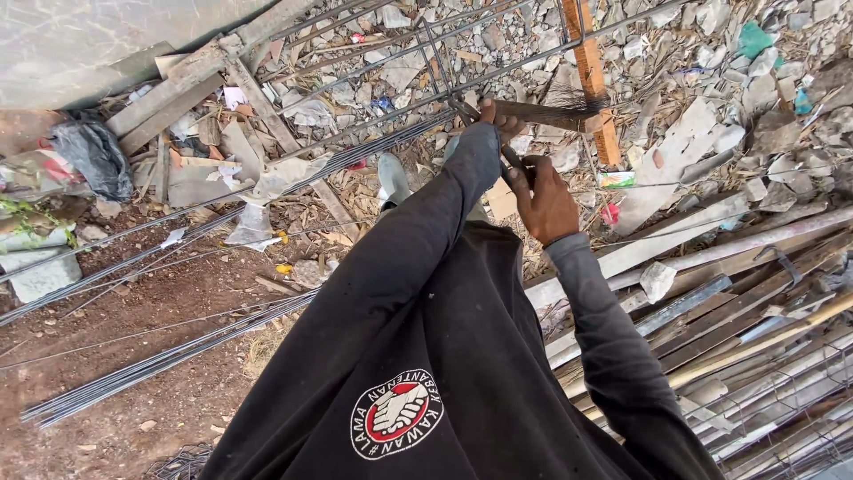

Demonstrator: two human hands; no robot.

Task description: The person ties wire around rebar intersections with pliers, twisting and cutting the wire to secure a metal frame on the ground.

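Black sleeves rise toward twelve o'clock. Right hand (546, 203) is clenched round a tying tool's handle (515, 164); left hand (498, 117), fingers curled, grips the rebar cage (444, 89) at one o'clock, beside a bundle of tie wire (551, 111).

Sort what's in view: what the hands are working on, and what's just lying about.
In hand:
- left hand at the rebar cage
- right hand holding a dark tool
- bundle of tie wire

Lying about:
- rebar rods on the dirt
- planks
- black plastic bag
- rubble
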